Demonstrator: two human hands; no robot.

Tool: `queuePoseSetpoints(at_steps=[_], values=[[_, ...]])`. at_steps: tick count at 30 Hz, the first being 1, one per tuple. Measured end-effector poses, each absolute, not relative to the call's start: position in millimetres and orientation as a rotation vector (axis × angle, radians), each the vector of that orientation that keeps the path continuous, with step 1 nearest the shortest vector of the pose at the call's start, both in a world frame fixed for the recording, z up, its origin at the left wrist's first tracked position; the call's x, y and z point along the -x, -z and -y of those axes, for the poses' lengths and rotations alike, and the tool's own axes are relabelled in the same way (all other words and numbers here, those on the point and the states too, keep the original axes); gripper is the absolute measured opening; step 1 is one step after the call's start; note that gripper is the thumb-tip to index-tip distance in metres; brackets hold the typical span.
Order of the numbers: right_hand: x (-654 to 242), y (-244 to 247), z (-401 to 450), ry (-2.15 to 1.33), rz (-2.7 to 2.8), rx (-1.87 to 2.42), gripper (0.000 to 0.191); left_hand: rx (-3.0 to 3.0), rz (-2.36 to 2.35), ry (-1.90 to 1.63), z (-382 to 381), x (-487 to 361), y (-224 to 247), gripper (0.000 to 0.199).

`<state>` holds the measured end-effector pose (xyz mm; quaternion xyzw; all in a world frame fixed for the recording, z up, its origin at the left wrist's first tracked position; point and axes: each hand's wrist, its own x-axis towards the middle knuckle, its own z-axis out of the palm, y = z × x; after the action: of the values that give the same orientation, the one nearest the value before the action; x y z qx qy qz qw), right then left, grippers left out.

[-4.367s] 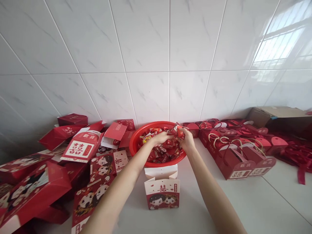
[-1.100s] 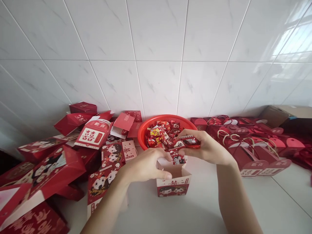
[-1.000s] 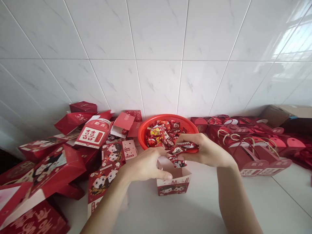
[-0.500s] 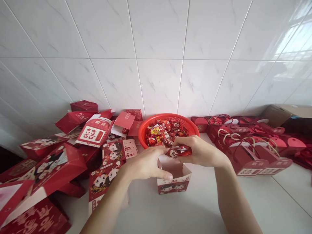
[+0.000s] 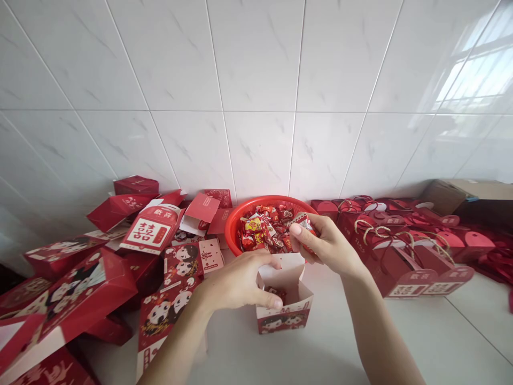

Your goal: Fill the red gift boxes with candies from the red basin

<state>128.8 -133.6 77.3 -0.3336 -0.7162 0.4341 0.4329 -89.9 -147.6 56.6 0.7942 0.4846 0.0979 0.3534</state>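
Lifted and turned since the frame just before, the right hand (image 5: 332,243) now sits beyond and to the right of the open box (image 5: 284,321), where it had been lower over the mouth. Wrapped pieces (image 5: 280,293) now show inside the box, where none could be seen; the left hand (image 5: 236,280) has kept its place.

Nearest, the open box stands upright on the counter (image 5: 320,347), its long axis vertical and its mouth facing up, flaps spread. The left hand is curled around the box's left side, thumb at the front panel and fingers toward the back flap, gripping it lightly.

Just above the box's far right corner, the right hand pinches a red wrapped sweet (image 5: 306,224) between thumb and fingers. The sweet appears to slant down toward the palm, though its lower end is hidden; whether more lie in the palm, I cannot tell. From this hand, the box's mouth lies below, nearer the body and to the left. The right hand is the nearer one to the basket.

Directly behind the box is the red basket (image 5: 232,238), with loose sweets (image 5: 260,224) in it. Left of the box, red cartons (image 5: 148,232) lie in a jumbled pile; right of it, handled boxes (image 5: 401,278) stand close together. Farthest back rises the tiled wall (image 5: 256,64).
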Motion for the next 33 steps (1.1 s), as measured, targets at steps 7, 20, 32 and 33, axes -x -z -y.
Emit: queuePoseSetpoints(at_steps=[7, 20, 32, 33], values=[[-122, -73, 132, -1.193, 1.665, 0.759, 0.055, -2.031, -1.261, -0.352, 147, 86, -51, 0.065], [-118, -69, 134, -0.969, 1.901, 0.824, 0.046, -1.994, -1.174, -0.378, 143, 82, -49, 0.060], [-114, -68, 135, -0.921, 1.925, 0.843, 0.047, -2.063, -1.111, -0.400, 147, 80, -55, 0.063], [-115, -69, 136, -0.965, 1.900, 0.817, 0.045, -2.084, -1.119, -0.397, 149, 80, -55, 0.065]])
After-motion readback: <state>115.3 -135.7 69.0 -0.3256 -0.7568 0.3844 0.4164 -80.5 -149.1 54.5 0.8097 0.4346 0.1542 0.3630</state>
